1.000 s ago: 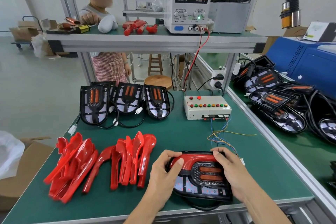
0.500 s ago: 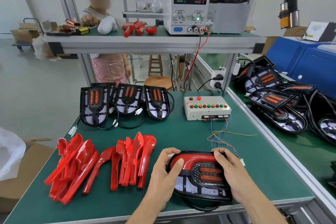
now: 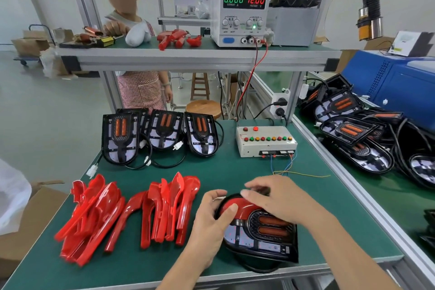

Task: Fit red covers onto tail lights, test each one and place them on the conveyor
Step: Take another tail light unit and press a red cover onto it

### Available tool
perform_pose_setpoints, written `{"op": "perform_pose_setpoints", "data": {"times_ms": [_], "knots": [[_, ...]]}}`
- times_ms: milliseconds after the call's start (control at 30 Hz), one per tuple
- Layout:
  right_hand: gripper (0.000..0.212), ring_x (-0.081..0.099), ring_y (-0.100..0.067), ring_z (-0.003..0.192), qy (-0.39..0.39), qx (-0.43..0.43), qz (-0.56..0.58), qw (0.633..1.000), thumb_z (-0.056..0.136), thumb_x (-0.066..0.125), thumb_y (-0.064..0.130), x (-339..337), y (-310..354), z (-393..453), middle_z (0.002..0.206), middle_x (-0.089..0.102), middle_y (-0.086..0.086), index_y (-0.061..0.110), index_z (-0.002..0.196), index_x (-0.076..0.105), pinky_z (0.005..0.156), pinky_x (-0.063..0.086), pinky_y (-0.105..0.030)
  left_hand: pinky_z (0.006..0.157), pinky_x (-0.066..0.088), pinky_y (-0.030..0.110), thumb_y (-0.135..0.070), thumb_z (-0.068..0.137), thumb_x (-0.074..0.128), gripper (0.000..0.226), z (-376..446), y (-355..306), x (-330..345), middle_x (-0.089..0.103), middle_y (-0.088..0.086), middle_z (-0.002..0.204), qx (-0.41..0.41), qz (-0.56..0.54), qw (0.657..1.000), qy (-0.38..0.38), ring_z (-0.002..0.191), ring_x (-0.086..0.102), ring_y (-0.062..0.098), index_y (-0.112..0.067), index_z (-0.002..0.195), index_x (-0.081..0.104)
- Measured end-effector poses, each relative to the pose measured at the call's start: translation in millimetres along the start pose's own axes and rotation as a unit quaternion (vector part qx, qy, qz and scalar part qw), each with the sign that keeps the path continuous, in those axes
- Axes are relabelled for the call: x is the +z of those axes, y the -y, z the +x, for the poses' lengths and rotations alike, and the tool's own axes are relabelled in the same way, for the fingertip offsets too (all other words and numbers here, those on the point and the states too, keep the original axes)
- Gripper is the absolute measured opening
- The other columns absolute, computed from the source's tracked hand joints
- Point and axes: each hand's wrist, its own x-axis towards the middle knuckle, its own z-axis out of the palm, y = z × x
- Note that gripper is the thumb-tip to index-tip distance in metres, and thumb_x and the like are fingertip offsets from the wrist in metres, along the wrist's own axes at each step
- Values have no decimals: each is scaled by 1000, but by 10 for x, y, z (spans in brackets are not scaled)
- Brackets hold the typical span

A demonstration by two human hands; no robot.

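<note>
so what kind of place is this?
Most likely a factory assembly line station for vehicle tail lights. Cues: a white bench power supply with red and green digits on the shelf, a pile of glossy red plastic covers, and uncovered black tail light units on the green mat.

two hands work at the near edge, the left hand (image 3: 211, 223) and the right hand (image 3: 277, 200); one tail light with a red cover (image 3: 256, 228) lies under them; three bare tail lights (image 3: 162, 132) stand in a row at the back of the tabletop (image 3: 223, 172), a fourth may sit behind them but is mostly hidden; two heaps of loose red covers (image 3: 131, 214) lie to the left, too overlapped to count exactly; one test box (image 3: 266, 141); one power supply (image 3: 242, 14) on the shelf; at least five tail lights on the conveyor (image 3: 353, 132); one other person (image 3: 138, 87) stands beyond.
</note>
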Motion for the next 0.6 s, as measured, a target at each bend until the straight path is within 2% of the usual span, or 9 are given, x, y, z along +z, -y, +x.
{"op": "perform_pose_setpoints", "data": {"times_ms": [67, 100, 167, 233, 333, 400, 500, 600], "knots": [[71, 61, -1, 70, 77, 4, -62, 995, 76, 40, 90, -11, 137, 156, 75, 67, 17, 29, 91, 72, 72, 51, -30, 86, 54, 21, -27, 87, 73, 40, 14, -37, 21, 76, -4, 105, 17, 27, 999, 11, 98, 72, 10, -20, 122, 53], [77, 53, -7, 60, 102, 8, -73, 992, 76, 39, 91, -15, 183, 220, 64, 59, 12, 20, 84, 68, 64, 45, -33, 86, 55, 22, -29, 86, 74, 42, 17, -52, 27, 77, -4, 104, 23, 37, 999, 14, 96, 71, 9, -20, 122, 53], [81, 43, -11, 56, 129, 3, -54, 990, 77, 41, 90, -15, 216, 298, 60, 47, 6, 12, 80, 62, 60, 36, -34, 86, 57, 26, -40, 80, 79, 53, 14, -73, 29, 78, 2, 100, 28, 44, 999, 13, 93, 72, 13, -23, 122, 52], [78, 41, -10, 56, 132, -4, -2, 991, 80, 44, 87, -8, 200, 303, 62, 45, 5, 11, 80, 62, 61, 35, -34, 83, 57, 26, -50, 71, 83, 60, 9, -95, 26, 78, 2, 99, 16, 32, 999, -19, 95, 74, 17, -28, 119, 56], [71, 46, -9, 56, 84, 22, 92, 992, 83, 49, 81, 49, 160, 270, 63, 52, 6, 12, 80, 66, 64, 40, -34, 81, 57, 26, -62, 68, 85, 56, 37, -117, 50, 78, -1, 100, -19, 5, 997, -80, 97, 74, 18, -27, 110, 68], [68, 50, -10, 55, 52, 53, 151, 986, 82, 53, 79, 114, 129, 242, 61, 59, 4, 14, 74, 66, 65, 44, -34, 86, 58, 34, -65, 73, 78, 46, 56, -135, 100, 79, -1, 100, -50, -7, 997, -63, 97, 75, 19, -29, 101, 75], [62, 65, -15, 62, 29, 102, 286, 952, 85, 61, 71, 227, 98, 212, 73, 75, -8, 10, 78, 71, 77, 56, -44, 93, 58, 45, -57, 78, 78, 33, 85, -196, 154, 79, 6, 103, -63, -45, 995, -58, 101, 75, 26, -31, 98, 77], [59, 72, -17, 70, 2, 115, 304, 946, 88, 60, 68, 312, 73, 206, 80, 78, -6, 10, 86, 73, 87, 56, -46, 91, 59, 51, -34, 85, 80, 27, 175, -279, 153, 77, 18, 104, -101, -110, 987, -59, 99, 74, 38, -15, 102, 75]]}}
